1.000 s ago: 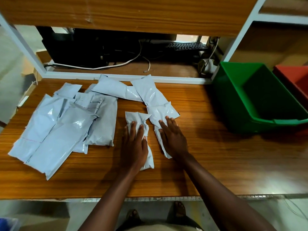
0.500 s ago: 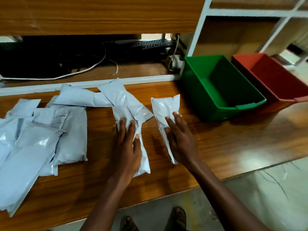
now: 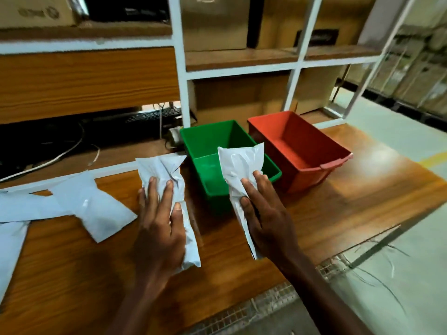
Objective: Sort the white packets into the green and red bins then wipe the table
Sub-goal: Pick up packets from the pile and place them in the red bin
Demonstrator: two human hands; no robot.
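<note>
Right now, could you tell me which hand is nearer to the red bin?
Right. The right hand holds a packet in front of the green bin, beside the red bin; the left hand is farther left.

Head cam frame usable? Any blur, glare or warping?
Head view: shelf uprights bow from wide-angle distortion; motion blur softens edges; glare patch on the table right of the red bin; both hands' packets stay readable.
</note>
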